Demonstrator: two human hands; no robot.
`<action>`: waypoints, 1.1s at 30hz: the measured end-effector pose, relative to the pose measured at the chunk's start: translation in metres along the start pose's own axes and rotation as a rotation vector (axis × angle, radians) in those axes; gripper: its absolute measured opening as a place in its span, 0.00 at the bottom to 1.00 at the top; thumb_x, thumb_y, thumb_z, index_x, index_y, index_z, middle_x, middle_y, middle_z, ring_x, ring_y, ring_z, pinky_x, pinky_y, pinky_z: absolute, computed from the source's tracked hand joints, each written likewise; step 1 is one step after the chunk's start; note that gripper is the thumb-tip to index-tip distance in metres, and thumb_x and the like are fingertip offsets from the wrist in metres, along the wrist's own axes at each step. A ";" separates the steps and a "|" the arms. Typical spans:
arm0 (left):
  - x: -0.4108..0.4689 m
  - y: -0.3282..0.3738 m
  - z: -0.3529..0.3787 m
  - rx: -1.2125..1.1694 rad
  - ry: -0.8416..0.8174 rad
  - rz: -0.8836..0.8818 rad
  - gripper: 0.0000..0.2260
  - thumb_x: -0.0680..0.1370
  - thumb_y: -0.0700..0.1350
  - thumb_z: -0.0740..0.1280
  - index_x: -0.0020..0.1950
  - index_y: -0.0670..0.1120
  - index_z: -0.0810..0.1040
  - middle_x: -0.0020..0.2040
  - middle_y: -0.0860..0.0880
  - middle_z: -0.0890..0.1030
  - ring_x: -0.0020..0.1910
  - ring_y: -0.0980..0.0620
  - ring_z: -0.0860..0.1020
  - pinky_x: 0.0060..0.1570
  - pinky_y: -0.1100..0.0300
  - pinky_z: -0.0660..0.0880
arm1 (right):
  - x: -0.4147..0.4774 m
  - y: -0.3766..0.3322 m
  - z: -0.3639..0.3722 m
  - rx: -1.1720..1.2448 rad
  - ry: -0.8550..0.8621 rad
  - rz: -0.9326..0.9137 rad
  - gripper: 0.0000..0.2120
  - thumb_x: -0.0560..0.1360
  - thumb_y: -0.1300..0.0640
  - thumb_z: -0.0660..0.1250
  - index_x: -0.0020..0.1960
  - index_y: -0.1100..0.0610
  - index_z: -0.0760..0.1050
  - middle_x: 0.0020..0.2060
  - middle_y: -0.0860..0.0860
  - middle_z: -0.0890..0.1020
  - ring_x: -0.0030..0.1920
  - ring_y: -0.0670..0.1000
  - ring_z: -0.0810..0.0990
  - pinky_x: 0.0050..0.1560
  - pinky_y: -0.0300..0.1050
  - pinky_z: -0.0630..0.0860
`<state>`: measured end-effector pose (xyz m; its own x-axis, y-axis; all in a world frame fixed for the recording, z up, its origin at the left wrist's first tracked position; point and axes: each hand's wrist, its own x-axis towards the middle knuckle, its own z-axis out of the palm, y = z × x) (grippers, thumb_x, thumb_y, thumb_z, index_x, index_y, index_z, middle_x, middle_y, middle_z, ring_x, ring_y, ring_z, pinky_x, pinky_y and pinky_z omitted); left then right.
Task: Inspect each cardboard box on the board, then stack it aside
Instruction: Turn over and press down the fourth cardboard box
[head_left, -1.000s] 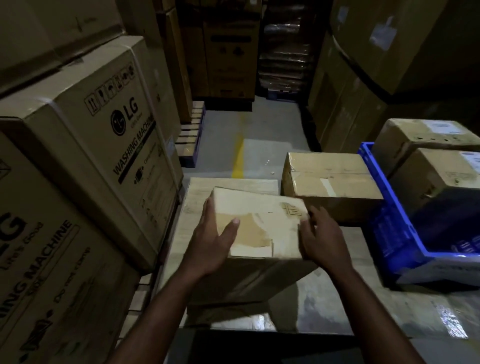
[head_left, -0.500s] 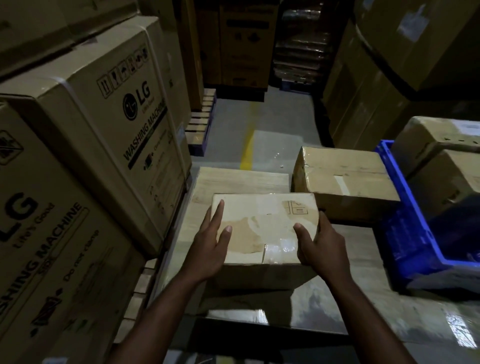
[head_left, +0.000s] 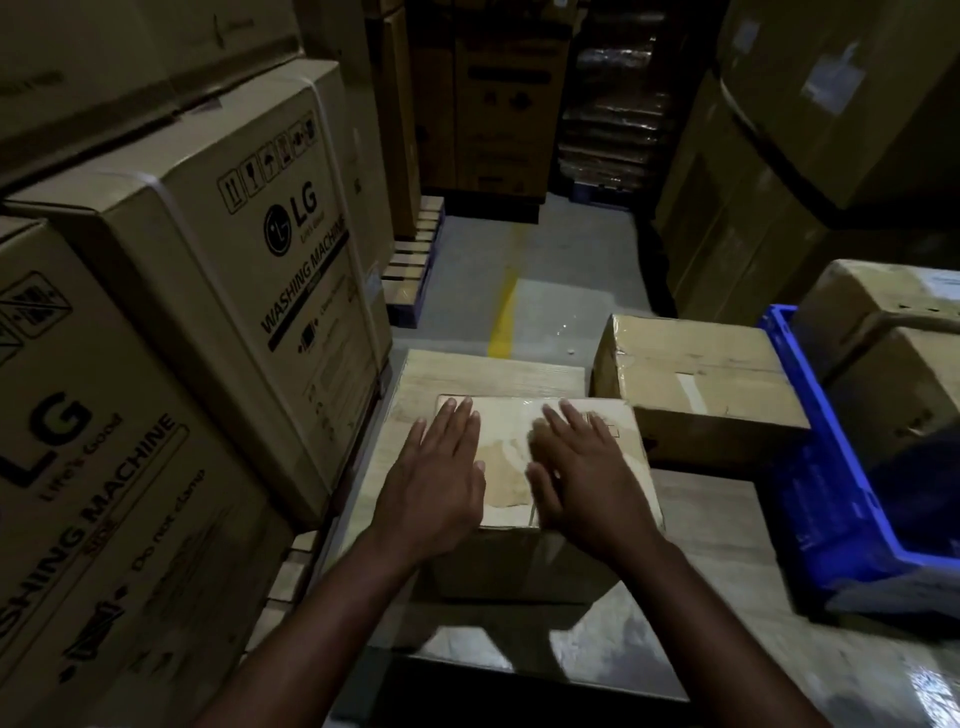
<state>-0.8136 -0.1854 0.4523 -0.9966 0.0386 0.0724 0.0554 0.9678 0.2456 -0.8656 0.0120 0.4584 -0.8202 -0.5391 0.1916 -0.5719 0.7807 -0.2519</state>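
Two hands lie on one box (head_left: 506, 431), which stands on the near left part of the table (head_left: 701, 519). The left hand (head_left: 436, 493) is palm down on the left half of the lid, its fingers straight and slightly spread, the tips close to the far edge. The right hand (head_left: 587, 483) lies the same way on the right half. The hands are apart, with a strip of lid showing between them, and neither curls round anything (they press or rest flat, no grip). The lid shows a torn tan patch and shiny tape.

A second box (head_left: 696, 384) stands on the table behind and to the right of the first, near it; whether their corners touch I cannot tell. That makes two boxes on the table. Its surface is pale and glossy, with glare near the front edge.

To the right stands one blue crate (head_left: 826, 499), its near end on the table. It holds two boxes: a rear box (head_left: 883, 296) with a pale label on top, and a front box (head_left: 904, 395) just before it.

On the left, two big cartons printed "LG" and "WASHING MACHINE" are plain to read: a far carton (head_left: 234, 270) and a near carton (head_left: 104, 519), with more plain ones stacked above. Beyond the table runs a grey floor (head_left: 566, 270) with one yellow line (head_left: 506, 312), and one wooden pallet (head_left: 415, 260) lies at its left side.
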 end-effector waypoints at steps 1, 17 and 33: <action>0.002 0.000 0.000 -0.030 -0.007 0.018 0.31 0.80 0.56 0.42 0.82 0.46 0.46 0.82 0.50 0.43 0.80 0.55 0.39 0.79 0.54 0.40 | 0.006 -0.007 0.001 0.034 -0.020 -0.029 0.25 0.80 0.48 0.53 0.73 0.57 0.71 0.76 0.56 0.69 0.79 0.55 0.60 0.79 0.50 0.49; 0.005 0.003 0.005 0.047 -0.006 0.106 0.33 0.78 0.54 0.40 0.81 0.42 0.54 0.82 0.44 0.53 0.81 0.49 0.50 0.79 0.52 0.45 | 0.018 -0.019 0.010 0.178 -0.134 -0.039 0.27 0.82 0.52 0.50 0.79 0.60 0.62 0.79 0.56 0.61 0.81 0.53 0.54 0.77 0.43 0.45; 0.020 0.032 0.013 0.079 -0.086 0.075 0.37 0.75 0.61 0.33 0.82 0.46 0.45 0.82 0.49 0.45 0.81 0.52 0.43 0.78 0.53 0.41 | 0.005 0.019 0.004 -0.002 -0.089 0.068 0.26 0.85 0.55 0.52 0.81 0.61 0.53 0.81 0.56 0.54 0.81 0.54 0.49 0.76 0.43 0.38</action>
<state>-0.8326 -0.1502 0.4489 -0.9916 0.1292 0.0039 0.1281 0.9779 0.1651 -0.8808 0.0231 0.4512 -0.8552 -0.5105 0.0894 -0.5148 0.8171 -0.2595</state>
